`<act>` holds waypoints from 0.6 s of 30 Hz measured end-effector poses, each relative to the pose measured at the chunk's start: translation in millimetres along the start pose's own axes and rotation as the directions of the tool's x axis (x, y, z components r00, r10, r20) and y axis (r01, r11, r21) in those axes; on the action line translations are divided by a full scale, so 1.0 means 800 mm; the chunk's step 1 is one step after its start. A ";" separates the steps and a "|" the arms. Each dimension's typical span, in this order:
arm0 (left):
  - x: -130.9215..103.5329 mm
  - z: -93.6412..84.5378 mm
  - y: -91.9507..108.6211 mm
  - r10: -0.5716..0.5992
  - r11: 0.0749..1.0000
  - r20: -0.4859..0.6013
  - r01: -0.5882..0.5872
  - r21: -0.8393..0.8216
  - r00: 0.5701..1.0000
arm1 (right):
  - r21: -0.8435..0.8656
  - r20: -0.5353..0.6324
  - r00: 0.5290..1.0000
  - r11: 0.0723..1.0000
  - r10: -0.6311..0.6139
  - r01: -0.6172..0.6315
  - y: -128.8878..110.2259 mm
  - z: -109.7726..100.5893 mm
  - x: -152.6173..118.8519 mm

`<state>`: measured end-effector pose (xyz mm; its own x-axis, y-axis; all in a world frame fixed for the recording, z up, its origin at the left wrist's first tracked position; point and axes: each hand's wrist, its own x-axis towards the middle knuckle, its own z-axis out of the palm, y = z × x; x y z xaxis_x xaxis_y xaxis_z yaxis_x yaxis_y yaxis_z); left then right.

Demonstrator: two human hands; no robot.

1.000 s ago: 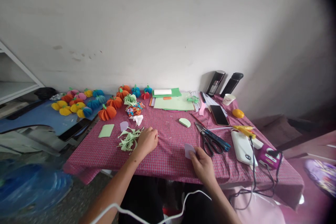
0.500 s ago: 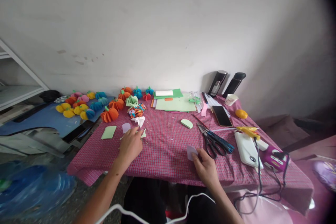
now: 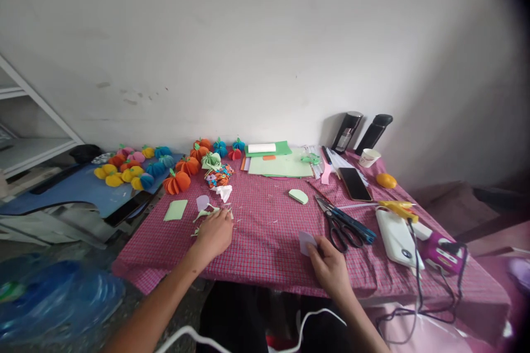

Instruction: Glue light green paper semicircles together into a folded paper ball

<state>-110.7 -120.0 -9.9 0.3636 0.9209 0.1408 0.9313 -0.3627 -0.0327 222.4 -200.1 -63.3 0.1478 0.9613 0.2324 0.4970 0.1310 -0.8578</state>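
Note:
My right hand [image 3: 329,265] pinches a small lilac paper piece [image 3: 307,242] above the table's front part. My left hand [image 3: 216,231] rests palm down over pale green paper scraps [image 3: 202,215]; its fingers are bunched, and what lies beneath them is hidden. Just behind it are another lilac piece [image 3: 202,203] and a crumpled white tissue [image 3: 224,193]. A green paper square [image 3: 175,210] lies to the left. The rounded green paper stack [image 3: 298,196] sits at mid-table. Black-handled scissors [image 3: 339,229] lie beside my right hand.
Paper pumpkins [image 3: 177,182] stand at the back left, with more on the blue table [image 3: 91,190]. Paper sheets [image 3: 281,164] lie at the back. On the right are a phone [image 3: 355,183], paper cup [image 3: 369,158], yellow glue gun [image 3: 398,210], white power bank [image 3: 398,240] and cables.
My left hand has come down onto the scraps, its fingers drawn closer together. My right hand still holds the lilac piece. The whole view has shifted slightly.

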 end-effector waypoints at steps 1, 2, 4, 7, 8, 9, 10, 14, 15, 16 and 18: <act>-0.005 -0.006 0.002 0.002 1.000 0.002 -0.002 0.006 1.000 | 0.000 0.003 1.000 1.000 -0.001 0.001 0.001 0.000 0.000; -0.006 -0.010 0.007 -0.005 1.000 -0.017 0.005 0.009 1.000 | -0.003 0.002 1.000 1.000 -0.001 0.001 0.001 0.000 0.000; 0.004 -0.012 0.024 -0.009 1.000 -0.093 0.009 -0.002 0.996 | -0.011 -0.007 1.000 1.000 -0.001 0.001 0.001 0.001 0.000; 0.028 0.003 0.050 0.038 0.996 -0.108 -0.047 -0.078 0.993 | -0.026 -0.029 1.000 1.000 -0.006 0.005 -0.003 0.000 -0.001; 0.031 0.011 0.053 0.050 0.994 -0.083 -0.058 -0.096 0.995 | -0.030 -0.034 0.999 1.000 -0.010 0.009 -0.005 0.000 -0.001; 0.031 0.019 0.052 0.056 0.992 -0.052 -0.061 -0.107 0.997 | -0.032 -0.036 0.999 0.999 -0.013 0.012 -0.007 -0.001 -0.001; 0.027 0.027 0.047 0.049 0.993 -0.027 -0.051 -0.108 0.998 | -0.032 -0.039 0.999 0.999 -0.016 0.015 -0.009 -0.001 -0.001; -0.014 0.038 -0.001 -0.026 0.997 -0.013 0.025 -0.070 1.000 | -0.003 -0.036 0.999 0.999 -0.034 0.033 -0.011 -0.002 -0.001; -0.024 0.035 -0.010 -0.039 0.998 -0.019 0.038 -0.053 0.999 | 0.003 -0.032 0.999 0.999 -0.038 0.038 -0.011 -0.002 0.000; -0.032 0.030 -0.015 -0.050 0.998 -0.029 0.049 -0.040 0.998 | 0.007 -0.029 0.999 0.999 -0.041 0.041 -0.011 -0.002 0.000; -0.040 0.021 -0.007 -0.044 0.999 -0.061 0.043 -0.027 0.997 | -0.001 -0.031 0.999 0.999 -0.045 0.045 -0.011 -0.001 0.000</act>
<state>-126.9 -145.2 -30.6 0.3200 0.9255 0.2026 0.9451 -0.3268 -0.0001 219.0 -201.3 -55.2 0.1513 0.9466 0.2846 0.5036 0.1739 -0.8462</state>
